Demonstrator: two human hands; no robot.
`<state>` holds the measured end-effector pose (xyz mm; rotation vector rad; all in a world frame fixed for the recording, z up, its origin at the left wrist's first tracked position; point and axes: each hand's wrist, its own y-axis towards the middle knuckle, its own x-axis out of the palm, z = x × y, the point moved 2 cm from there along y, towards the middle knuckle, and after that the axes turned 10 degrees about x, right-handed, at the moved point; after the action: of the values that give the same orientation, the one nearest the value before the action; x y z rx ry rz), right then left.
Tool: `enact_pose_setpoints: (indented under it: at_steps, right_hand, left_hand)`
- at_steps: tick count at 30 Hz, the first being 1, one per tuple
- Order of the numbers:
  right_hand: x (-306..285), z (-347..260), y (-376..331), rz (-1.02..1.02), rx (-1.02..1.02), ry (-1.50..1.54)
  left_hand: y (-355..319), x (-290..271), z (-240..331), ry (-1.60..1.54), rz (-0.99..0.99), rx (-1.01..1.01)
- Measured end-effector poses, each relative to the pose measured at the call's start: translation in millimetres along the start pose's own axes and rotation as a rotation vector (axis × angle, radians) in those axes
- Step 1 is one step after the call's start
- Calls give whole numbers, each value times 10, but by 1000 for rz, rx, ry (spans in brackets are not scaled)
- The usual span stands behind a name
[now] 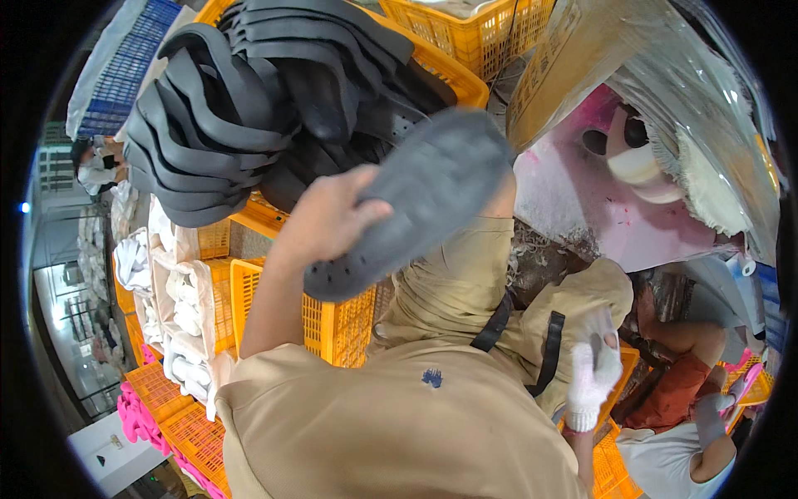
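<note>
A dark grey shoe sole [416, 195] is held up in the left hand [328, 218], bare, with the thumb laid across its upper face and the fingers wrapped under the near edge. The sole is tilted, its perforated end low and towards the person's body, its broad end raised towards the upper right. Just behind it, a heap of black soles [249, 100] is piled in an orange crate [453, 71], and the held sole is seen against the front of that heap. More orange crates [332, 324] are stacked below the hand, with white soles [187, 303] lined up to the left.

The right hand [592, 366], in a white knitted glove, is kept low at the right, its fingers loosely curled, with nothing seen in it. It is set against a beige apron [391, 424] with black straps. To the upper right, a pink machine housing [582, 200] is seen under clear plastic sheeting [690, 91].
</note>
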<state>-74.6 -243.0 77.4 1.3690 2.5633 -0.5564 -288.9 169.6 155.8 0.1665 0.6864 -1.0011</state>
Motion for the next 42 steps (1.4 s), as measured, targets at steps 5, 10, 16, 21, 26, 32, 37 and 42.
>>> enact_pose_setpoints:
  at_steps: [5, 10, 16, 21, 26, 32, 37, 42]
  right_hand:
    - [-185, -570, 341, 94, 87, 52]
    - [-643, -686, 2, 546, 349, 55]
    - [-334, -677, 270, 522, -64, 139]
    - [-556, -618, 1749, 455, -173, -88]
    - [-544, -516, 2315, 356, 108, 221]
    - [-506, -729, 1247, 291, 38, 45]
    - [-646, -599, 1385, 741, -284, -193]
    - [-698, -324, 2413, 486, 220, -1]
  left_hand:
    - [421, 1422, 818, 196, -673, 384]
    - [1141, 3027, 945, -919, -200, -28]
    - [1834, 3880, 1741, -1583, -234, -490]
    - [2884, 3347, 1208, -995, -209, 74]
    - [2386, 2765, 525, 40, -222, 484]
    - [2012, 3959, 1092, -1105, -268, 67]
    - [2743, 4293, 1573, -1538, -366, -33]
    - [2464, 3275, 1246, 24, 9, 480]
